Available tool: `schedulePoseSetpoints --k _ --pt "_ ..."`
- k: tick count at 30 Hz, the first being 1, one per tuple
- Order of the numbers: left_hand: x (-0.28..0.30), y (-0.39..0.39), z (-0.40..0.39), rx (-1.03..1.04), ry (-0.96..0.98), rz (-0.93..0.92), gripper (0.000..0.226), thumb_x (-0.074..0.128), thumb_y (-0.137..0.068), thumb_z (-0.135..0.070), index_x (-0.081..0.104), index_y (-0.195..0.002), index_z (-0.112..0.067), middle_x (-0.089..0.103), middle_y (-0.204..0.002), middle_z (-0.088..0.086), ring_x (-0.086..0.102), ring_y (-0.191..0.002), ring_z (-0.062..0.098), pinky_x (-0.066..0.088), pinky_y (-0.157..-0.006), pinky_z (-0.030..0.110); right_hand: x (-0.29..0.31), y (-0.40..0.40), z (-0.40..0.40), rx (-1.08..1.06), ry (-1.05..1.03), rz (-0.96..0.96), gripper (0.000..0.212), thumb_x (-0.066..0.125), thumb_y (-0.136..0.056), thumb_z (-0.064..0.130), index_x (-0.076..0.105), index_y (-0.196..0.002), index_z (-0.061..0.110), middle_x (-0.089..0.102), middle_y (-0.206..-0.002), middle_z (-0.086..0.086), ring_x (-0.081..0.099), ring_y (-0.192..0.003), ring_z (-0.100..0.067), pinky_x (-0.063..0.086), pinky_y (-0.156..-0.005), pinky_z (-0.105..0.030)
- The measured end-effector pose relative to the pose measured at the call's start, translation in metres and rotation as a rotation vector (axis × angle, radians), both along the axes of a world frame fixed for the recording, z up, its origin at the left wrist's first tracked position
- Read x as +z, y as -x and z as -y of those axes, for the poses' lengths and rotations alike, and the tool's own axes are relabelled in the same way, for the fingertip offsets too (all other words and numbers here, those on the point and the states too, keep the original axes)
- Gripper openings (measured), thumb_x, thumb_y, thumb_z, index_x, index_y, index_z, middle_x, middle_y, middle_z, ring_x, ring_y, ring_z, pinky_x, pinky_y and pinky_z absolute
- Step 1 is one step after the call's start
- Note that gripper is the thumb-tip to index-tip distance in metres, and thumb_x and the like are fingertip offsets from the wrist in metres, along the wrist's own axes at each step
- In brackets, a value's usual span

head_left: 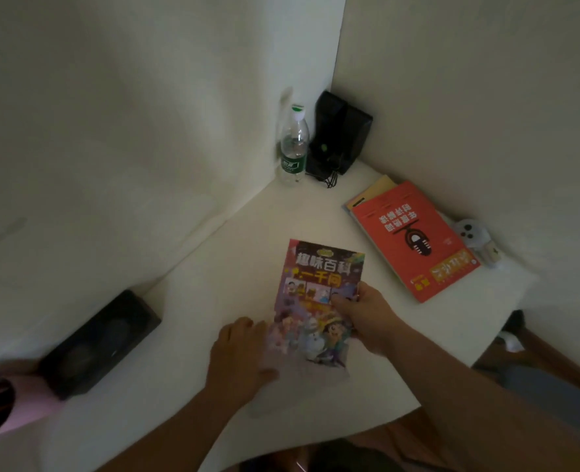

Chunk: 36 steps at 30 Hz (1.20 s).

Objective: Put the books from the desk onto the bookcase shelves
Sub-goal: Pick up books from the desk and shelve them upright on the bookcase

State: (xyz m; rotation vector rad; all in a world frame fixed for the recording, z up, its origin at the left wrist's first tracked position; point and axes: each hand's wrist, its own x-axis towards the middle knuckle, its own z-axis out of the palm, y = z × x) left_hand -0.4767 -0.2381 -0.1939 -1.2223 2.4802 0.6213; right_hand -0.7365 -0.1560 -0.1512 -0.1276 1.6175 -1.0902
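Note:
A colourful cartoon-cover book [319,294] is in the middle of the white desk [213,284]. My right hand [367,318] grips its right edge, thumb on the cover. My left hand [241,356] lies with fingers straight beside the book's lower left edge, touching it; that edge is blurred. A red book [414,238] lies flat at the right on top of a yellow one [377,187], against the wall. No bookcase is in view.
A clear water bottle [293,144] and a black speaker [339,134] stand in the far corner. Another black speaker [101,342] lies at the left. A white controller [472,233] sits by the right wall. The desk's front edge runs lower right.

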Motion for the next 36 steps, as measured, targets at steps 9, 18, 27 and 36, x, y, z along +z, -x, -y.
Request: schedulePoseSetpoints --k 9,18,27,36 --pt "0.004 -0.001 -0.003 0.215 -0.272 0.017 0.062 0.077 -0.072 -0.071 0.060 -0.116 -0.031 0.067 -0.115 -0.006 0.066 -0.101 0.016 0.055 -0.082 0.033 -0.021 0.033 -0.052 -0.395 -0.072 0.131 0.015 0.066 -0.103 0.012 0.070 -0.113 0.022 0.081 -0.098 -0.007 0.078 -0.075 -0.027 0.061 -0.055 -0.039" --pt "0.007 -0.061 0.017 0.112 0.306 -0.057 0.104 0.095 -0.064 -0.047 0.044 -0.154 -0.033 0.050 -0.147 0.019 0.051 -0.129 0.041 0.046 -0.104 0.055 -0.027 0.000 -0.050 -0.278 -0.109 0.148 0.022 0.068 -0.102 0.016 0.068 -0.123 0.021 0.079 -0.113 -0.009 0.073 -0.104 -0.036 0.058 -0.082 -0.045" --pt "0.005 -0.033 -0.018 -0.071 -0.002 0.230 0.124 0.078 -0.080 -0.064 -0.003 -0.167 -0.028 -0.020 -0.172 0.018 -0.008 -0.157 0.052 0.017 -0.120 0.072 -0.017 -0.018 -0.027 -0.111 -0.117 0.064 0.015 0.068 -0.103 0.022 0.067 -0.117 0.029 0.076 -0.114 -0.005 0.071 -0.105 -0.033 0.054 -0.084 -0.045" --pt "0.088 -0.034 0.060 0.335 -0.137 -0.077 0.042 0.059 -0.088 -0.013 0.070 -0.125 -0.030 0.075 -0.118 0.002 0.070 -0.108 0.026 0.057 -0.090 0.034 -0.013 -0.029 -0.017 0.079 -0.125 -0.040 0.019 0.072 -0.100 0.022 0.064 -0.118 0.024 0.076 -0.113 -0.008 0.073 -0.091 -0.024 0.052 -0.070 -0.033"
